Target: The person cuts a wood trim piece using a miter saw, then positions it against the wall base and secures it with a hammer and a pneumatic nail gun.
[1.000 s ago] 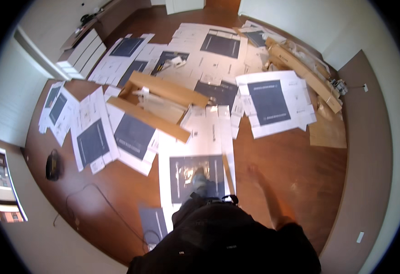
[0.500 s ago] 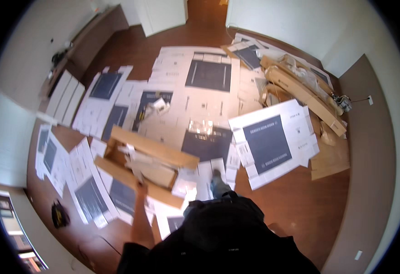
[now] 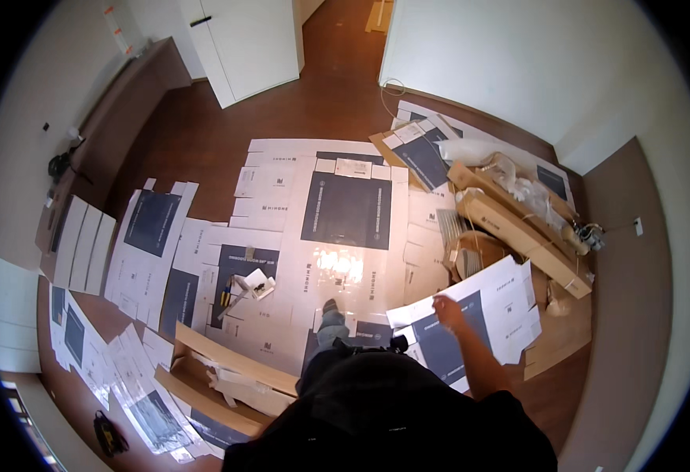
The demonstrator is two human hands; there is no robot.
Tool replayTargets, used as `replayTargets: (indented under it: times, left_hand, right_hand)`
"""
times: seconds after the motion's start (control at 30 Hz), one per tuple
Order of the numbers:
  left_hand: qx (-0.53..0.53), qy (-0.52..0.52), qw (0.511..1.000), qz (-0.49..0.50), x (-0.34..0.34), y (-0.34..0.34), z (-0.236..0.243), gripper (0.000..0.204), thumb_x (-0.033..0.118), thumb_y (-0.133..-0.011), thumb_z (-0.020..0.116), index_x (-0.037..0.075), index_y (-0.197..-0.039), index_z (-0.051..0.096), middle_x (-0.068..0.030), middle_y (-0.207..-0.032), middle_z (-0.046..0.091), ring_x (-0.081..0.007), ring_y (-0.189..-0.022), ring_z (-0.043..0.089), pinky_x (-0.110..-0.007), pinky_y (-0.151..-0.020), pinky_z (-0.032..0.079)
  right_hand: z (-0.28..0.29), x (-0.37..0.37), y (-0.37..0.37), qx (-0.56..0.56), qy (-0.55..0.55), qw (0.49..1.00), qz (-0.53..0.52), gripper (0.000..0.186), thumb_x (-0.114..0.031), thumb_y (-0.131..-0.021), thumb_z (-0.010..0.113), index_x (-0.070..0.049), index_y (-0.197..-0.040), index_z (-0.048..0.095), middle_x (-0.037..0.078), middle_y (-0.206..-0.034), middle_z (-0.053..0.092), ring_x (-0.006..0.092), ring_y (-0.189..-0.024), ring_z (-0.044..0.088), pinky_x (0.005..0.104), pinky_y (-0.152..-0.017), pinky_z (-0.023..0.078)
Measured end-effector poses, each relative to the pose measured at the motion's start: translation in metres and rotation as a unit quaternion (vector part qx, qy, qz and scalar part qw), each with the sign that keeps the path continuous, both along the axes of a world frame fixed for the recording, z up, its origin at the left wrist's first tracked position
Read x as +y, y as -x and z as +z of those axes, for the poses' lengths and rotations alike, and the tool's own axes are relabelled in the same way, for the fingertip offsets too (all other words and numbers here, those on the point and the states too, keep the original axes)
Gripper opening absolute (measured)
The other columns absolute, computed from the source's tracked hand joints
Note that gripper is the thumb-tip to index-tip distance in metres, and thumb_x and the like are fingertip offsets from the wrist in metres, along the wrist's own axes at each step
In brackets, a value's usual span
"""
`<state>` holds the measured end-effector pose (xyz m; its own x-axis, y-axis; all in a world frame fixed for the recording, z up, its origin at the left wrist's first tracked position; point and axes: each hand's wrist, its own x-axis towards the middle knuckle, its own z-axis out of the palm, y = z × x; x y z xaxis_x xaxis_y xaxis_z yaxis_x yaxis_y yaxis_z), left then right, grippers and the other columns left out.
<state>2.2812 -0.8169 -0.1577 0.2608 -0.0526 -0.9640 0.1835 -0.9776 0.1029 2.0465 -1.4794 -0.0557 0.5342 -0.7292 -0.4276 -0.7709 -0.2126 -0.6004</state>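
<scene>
My right hand [image 3: 445, 310] is held out over a flattened white and dark-blue cardboard sheet [image 3: 510, 295]. Nothing can be made out in it, and its fingers are too small and blurred to read. My left hand is out of sight, hidden by my body in its black top. Beside me on the left lies a long open brown cardboard box [image 3: 238, 358] with pale packing pieces [image 3: 238, 385] inside. My foot [image 3: 331, 308] is on the cardboard that covers the floor.
A small white tray [image 3: 260, 285] and yellow-handled hand tools [image 3: 227, 293] lie on the cardboard [image 3: 282, 236]. Long brown cartons [image 3: 518, 228] with clear plastic wrap lie at the right. White panels [image 3: 85, 240] stand at the left wall. A white door [image 3: 242, 51] stands ajar beyond.
I have stepped or turned forward, and the view has shifted. My left hand, earlier at the brown box, has gone out of sight. My right hand has come into view at the right.
</scene>
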Motion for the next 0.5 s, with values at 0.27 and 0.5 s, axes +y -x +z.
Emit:
replayTargets:
  times: [0.27, 0.5]
  left_hand:
    - [-0.367, 0.258, 0.880, 0.157, -0.388, -0.518, 0.061, 0.029, 0.021, -0.091, 0.071, 0.002, -0.111, 0.066, -0.0200, -0.087, 0.073, -0.0336, -0.077, 0.074, -0.045, -0.066, 0.056]
    - [-0.476, 0.224, 0.843, 0.110, -0.585, -0.721, 0.099, 0.029, 0.023, -0.089, 0.069, 0.001, -0.108, 0.064, -0.0230, -0.095, 0.071, -0.0403, -0.089, 0.070, -0.051, -0.081, 0.055]
  right_hand:
    - [-0.120, -0.120, -0.021, 0.195, -0.113, 0.916, 0.333, 0.040, -0.027, -0.093, 0.071, 0.000, -0.123, 0.072, 0.024, -0.113, 0.076, 0.0341, -0.095, 0.076, 0.0436, -0.083, 0.062]
    - [-0.186, -0.395, -0.296, 0.229, -0.150, 0.915, 0.297, 0.037, -0.033, -0.093, 0.067, -0.004, -0.116, 0.074, 0.021, -0.115, 0.076, 0.0362, -0.098, 0.075, 0.0501, -0.085, 0.060]
